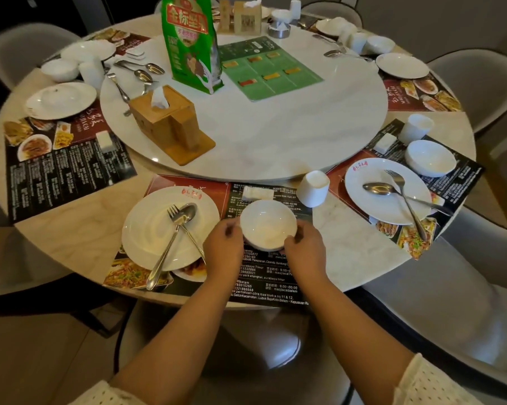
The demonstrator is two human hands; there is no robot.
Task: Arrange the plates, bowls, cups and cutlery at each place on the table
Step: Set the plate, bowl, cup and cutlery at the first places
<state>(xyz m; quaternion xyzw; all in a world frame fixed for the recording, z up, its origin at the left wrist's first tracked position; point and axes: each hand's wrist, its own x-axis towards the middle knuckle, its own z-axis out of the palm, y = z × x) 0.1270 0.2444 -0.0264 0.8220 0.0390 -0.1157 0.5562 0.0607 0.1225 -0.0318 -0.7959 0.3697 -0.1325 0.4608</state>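
Nearest the camera, two bare forearms reach in from the bottom edge, each ending in a pale dotted sleeve. The left hand (pixel 222 249) and right hand (pixel 304 250) close on either side of a white bowl (pixel 268 224), fingers curled against its rim and wall, so both hold it between them. The bowl sits over the near placemat (pixel 264 283), a dark sheet printed with text and food photos; whether it rests on the mat or is raised just off it cannot be told. Left of the bowl on the same mat lies a white plate (pixel 147 238) with a fork (pixel 166 247) and spoon (pixel 191 220) crossed on it, handles toward the near edge. Just beyond the bowl are a small folded white packet (pixel 257 193) and, to its right, a white cup (pixel 313 188) upside down on the surface (pixel 351 258). To the right, a second place has a plate (pixel 372 206) with crossed fork (pixel 404 200) and spoon (pixel 392 191), a bowl (pixel 430 157) beyond it, and a cup (pixel 415 127) farther still. On the left, a mat (pixel 62 168) carries a small white packet, with a plate (pixel 61 100) at its far end. The middle is a round white turntable (pixel 275 135) bearing a wooden tissue box (pixel 164 121), a tall green bag (pixel 191 42), a green card (pixel 268 68) and loose spoons (pixel 147 71) at its left edge. Farther round the rim stand more plates, bowls and cups, unsorted, and grey chairs (pixel 477 80) ring the table.
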